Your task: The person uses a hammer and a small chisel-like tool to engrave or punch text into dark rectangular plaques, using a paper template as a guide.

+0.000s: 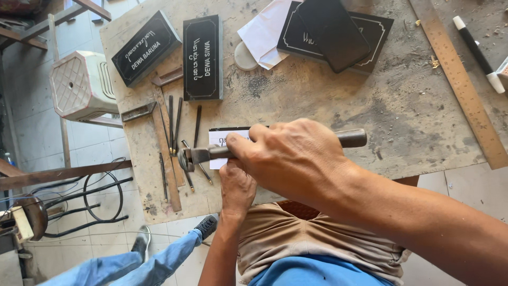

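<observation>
1. Head view: the right hand (293, 159) is wrapped around the handle of a hammer (211, 154), fingers curled tight about it. The metal head points away from the wrist and the handle end sticks out past the knuckles.
2. The left hand (237, 188) sits just under the hammer, mostly hidden by the right hand. I cannot tell whether its fingers are spread or pinching.
3. Beneath the hammer a small black plaque with a white paper sheet (222, 139) lies at the near edge of the dusty surface (317, 100).
4. Beside the hammer's head lie thin dark chisels (174, 124) and a wooden square (165, 159).
5. Beyond the hammer rest two black engraved plaques (202, 58), another dark plaque (338, 32), and a long metal ruler (460, 79).
</observation>
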